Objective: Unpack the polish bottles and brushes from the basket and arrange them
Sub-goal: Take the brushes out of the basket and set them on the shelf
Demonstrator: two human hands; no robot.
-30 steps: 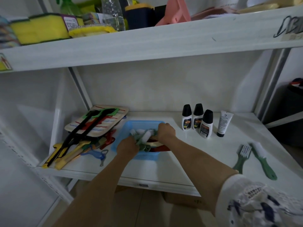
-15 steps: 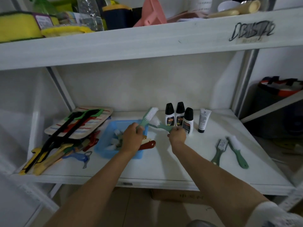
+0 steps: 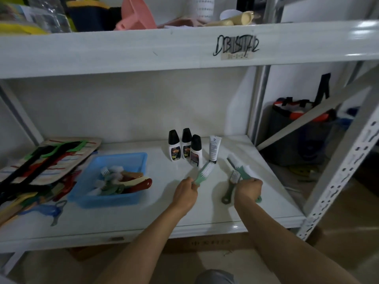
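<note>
Hands (image 3: 185, 194) closed on green brushes (image 3: 203, 173)

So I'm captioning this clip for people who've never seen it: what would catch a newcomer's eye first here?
Most striking are the two bare hands at centre, each gripping a green brush: the left hand holds one slanted toward the polish bottles, while the right hand holds another above brushes already laid on the shelf. To the left sits a blue basket with more brushes in it. Black scrawled lettering marks the upper shelf's edge.
</note>
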